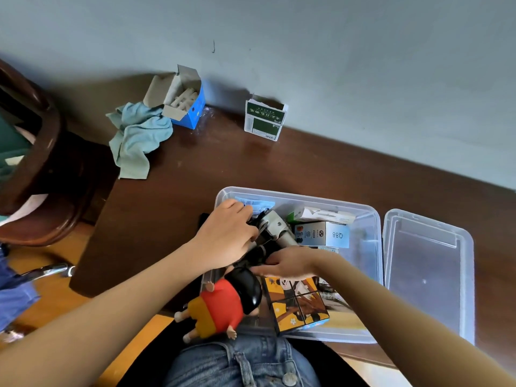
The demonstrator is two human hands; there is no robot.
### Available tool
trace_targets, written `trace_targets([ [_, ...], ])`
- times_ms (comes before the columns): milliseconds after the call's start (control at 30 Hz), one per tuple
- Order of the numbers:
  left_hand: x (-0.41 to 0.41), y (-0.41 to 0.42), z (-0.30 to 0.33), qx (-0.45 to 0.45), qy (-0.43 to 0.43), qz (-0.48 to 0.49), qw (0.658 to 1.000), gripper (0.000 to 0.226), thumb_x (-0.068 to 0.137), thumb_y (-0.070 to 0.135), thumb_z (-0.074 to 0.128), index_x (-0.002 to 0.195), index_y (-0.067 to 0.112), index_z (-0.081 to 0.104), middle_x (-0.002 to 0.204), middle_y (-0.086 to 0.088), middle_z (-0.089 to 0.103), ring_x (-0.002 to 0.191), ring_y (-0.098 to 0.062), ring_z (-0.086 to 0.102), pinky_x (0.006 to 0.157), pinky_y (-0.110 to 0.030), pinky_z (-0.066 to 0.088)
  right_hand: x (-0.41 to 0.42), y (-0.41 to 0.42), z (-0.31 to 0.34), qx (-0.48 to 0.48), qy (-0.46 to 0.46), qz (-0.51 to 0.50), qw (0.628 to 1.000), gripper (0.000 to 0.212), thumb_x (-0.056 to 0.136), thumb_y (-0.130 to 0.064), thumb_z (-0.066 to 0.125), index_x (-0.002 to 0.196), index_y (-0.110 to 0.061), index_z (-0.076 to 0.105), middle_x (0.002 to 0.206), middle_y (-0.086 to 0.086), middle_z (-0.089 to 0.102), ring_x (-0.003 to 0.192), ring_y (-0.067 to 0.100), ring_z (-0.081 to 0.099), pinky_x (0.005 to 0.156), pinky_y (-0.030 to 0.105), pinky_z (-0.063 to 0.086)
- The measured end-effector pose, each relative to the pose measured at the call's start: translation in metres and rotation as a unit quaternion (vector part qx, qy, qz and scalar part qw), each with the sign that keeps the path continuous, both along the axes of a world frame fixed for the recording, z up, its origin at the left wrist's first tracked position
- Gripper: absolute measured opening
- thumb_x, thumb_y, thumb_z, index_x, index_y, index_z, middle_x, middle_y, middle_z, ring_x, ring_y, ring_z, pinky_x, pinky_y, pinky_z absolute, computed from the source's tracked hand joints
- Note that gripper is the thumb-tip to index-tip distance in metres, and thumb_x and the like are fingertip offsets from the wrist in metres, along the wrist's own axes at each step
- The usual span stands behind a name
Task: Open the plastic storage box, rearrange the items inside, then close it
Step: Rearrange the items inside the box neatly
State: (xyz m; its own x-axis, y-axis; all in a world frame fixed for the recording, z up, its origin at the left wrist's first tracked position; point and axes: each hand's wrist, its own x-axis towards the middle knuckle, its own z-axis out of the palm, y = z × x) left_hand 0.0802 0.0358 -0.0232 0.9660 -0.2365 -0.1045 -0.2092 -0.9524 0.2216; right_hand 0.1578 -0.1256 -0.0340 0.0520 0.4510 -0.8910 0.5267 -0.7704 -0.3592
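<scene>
**Box open, sorting under way, lid still off**

The clear plastic storage box (368,219) sits on the dark desk (195,169) straight in front of the person, at the near edge. The first step looks done: its one lid (427,263) lies flat on the desk just beside the box, on the right. The rearranging appears to be in the middle; closing is still to come.

Both hands are in the box. The left hand (226,233) is curled around the upper end of a black and grey gadget (275,230); what the gadget is I cannot tell. The right hand (287,263) lies with fingers stretched along its lower, black part, touching it; whether it grips is not clear.

Counted inside: one gadget, one toy figure (220,308) in a red shirt tipped over the near rim, one picture cube (296,300) with a panda, two small cartons (324,233) stacked at the back, and one blue packet (257,203) by the far wall. More may lie hidden underneath.

Farther off on the desk: one blue cloth (139,138), one open blue carton (187,99) and one green carton (265,118) by the wall. A wooden chair (47,163) stands to the left.
</scene>
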Motion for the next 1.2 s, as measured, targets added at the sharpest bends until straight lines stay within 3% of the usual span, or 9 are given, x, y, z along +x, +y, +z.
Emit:
trace_targets([
  [133, -0.001, 0.000, -0.003, -0.009, -0.019, 0.014, 1.000, 0.007, 0.079, 0.024, 0.068, 0.079, 0.023, 0.075, 0.083, 0.000, 0.058, 0.083, -0.023, 0.057, 0.082, -0.036, 0.044, 0.002, 0.006, -0.008, 0.008, 0.011, 0.055, 0.998, 0.064, 0.092, -0.062, 0.033, 0.136, -0.017, 0.046, 0.135, 0.007, 0.051, 0.124, 0.025, 0.046, 0.103, 0.036, 0.035],
  [367, -0.019, 0.001, -0.005, -0.094, -0.109, 0.164, 0.976, 0.021, 0.067, 0.000, 0.075, 0.079, 0.017, 0.073, 0.106, -0.007, 0.062, 0.104, -0.030, 0.059, 0.106, -0.055, 0.032, -0.008, 0.017, -0.014, 0.052, 0.001, -0.001, 0.999, 0.051, 0.092, -0.045, 0.037, 0.108, -0.003, 0.061, 0.104, 0.018, 0.064, 0.093, 0.028, 0.059, 0.087, 0.039, 0.047],
  [533, -0.038, 0.006, 0.015, -0.239, -0.133, 0.193, 0.942, 0.011, 0.083, 0.013, 0.061, 0.085, 0.014, 0.072, 0.100, -0.003, 0.061, 0.097, -0.023, 0.058, 0.086, -0.042, 0.046, -0.009, 0.020, -0.015, 0.042, 0.017, -0.027, 0.999, 0.050, 0.094, -0.045, 0.036, 0.118, -0.007, 0.058, 0.115, 0.010, 0.060, 0.103, 0.023, 0.054, 0.084, 0.032, 0.040],
  [633, -0.054, 0.007, 0.040, -0.274, -0.001, 0.200, 0.941, 0.027, 0.084, 0.052, 0.051, 0.088, 0.029, 0.065, 0.083, 0.016, 0.056, 0.076, -0.003, 0.054, 0.065, -0.026, 0.046, -0.010, 0.020, -0.017, 0.055, 0.004, -0.060, 0.997, 0.052, 0.096, -0.051, 0.033, 0.103, -0.009, 0.063, 0.100, 0.008, 0.060, 0.091, 0.019, 0.053, 0.078, 0.030, 0.038],
  [700, -0.066, 0.002, 0.049, -0.178, 0.143, 0.168, 0.959, 0.057, 0.073, 0.082, 0.035, 0.103, 0.039, 0.057, 0.087, 0.020, 0.056, 0.080, 0.001, 0.052, 0.065, -0.020, 0.040, -0.011, 0.020, -0.017, 0.065, -0.014, -0.059, 0.996, 0.052, 0.097, -0.049, 0.035, 0.103, -0.006, 0.063, 0.096, 0.009, 0.062, 0.088, 0.020, 0.055, 0.077, 0.031, 0.041],
  [767, -0.077, -0.007, 0.050, -0.065, 0.196, 0.109, 0.972, 0.083, 0.064, 0.091, 0.026, 0.129, 0.042, 0.039, 0.104, 0.018, 0.055, 0.096, -0.004, 0.050, 0.072, -0.023, 0.036, -0.012, 0.020, -0.015, 0.072, -0.028, -0.053, 0.996, 0.049, 0.098, -0.044, 0.036, 0.103, -0.004, 0.063, 0.092, 0.009, 0.062, 0.086, 0.022, 0.055, 0.075, 0.031, 0.041],
  [900, -0.073, -0.026, 0.056, 0.012, 0.198, 0.072, 0.977, 0.098, 0.071, 0.081, 0.044, 0.148, 0.033, 0.007, 0.110, 0.001, 0.056, 0.096, -0.020, 0.054, 0.066, -0.029, 0.028, -0.011, 0.019, -0.010, 0.078, -0.032, -0.064, 0.994, 0.042, 0.099, -0.033, 0.035, 0.117, -0.004, 0.061, 0.112, 0.013, 0.064, 0.103, 0.026, 0.058, 0.091, 0.037, 0.047],
  [1067, -0.048, -0.035, 0.062, 0.047, 0.281, 0.074, 0.956, 0.066, 0.074, 0.062, 0.057, 0.121, 0.019, 0.038, 0.078, 0.005, 0.052, 0.071, -0.021, 0.051, 0.054, -0.029, 0.033, -0.012, 0.018, -0.010, 0.082, -0.039, -0.069, 0.993, 0.041, 0.099, -0.038, 0.039, 0.105, -0.005, 0.064, 0.094, 0.009, 0.062, 0.086, 0.020, 0.055, 0.078, 0.029, 0.042],
  [1200, -0.024, -0.028, 0.062, 0.041, 0.373, 0.040, 0.926, 0.068, 0.073, 0.063, 0.063, 0.117, 0.016, 0.044, 0.074, 0.006, 0.047, 0.074, -0.021, 0.051, 0.058, -0.030, 0.040, -0.011, 0.017, -0.011, 0.080, -0.044, -0.081, 0.993, 0.041, 0.098, -0.040, 0.041, 0.099, -0.007, 0.065, 0.085, 0.004, 0.058, 0.079, 0.017, 0.052, 0.074, 0.027, 0.038],
])
